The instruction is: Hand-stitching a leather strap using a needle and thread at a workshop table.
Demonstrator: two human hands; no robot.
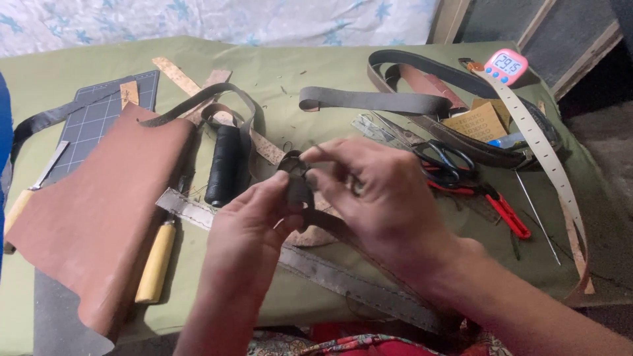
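Two hands, raised together over the middle of the green cloth (316, 86). Left hand (254, 221) angled up from below, thumb and fingers pinched shut on the looped end of a dark leather strap (298, 181); right hand (379, 191) arched over from the right, fingertips also clamped on that loop, possibly pinching a thread or needle, too small to tell. One brown leather sheet (99, 211) at left, one black thread spool (224, 165) beside it, one metal ruler (330, 273) beneath the wrists, one pair of scissors (448, 161), one pink timer (506, 66) at far right. Two wooden-handled tools (156, 264) near the sheet.
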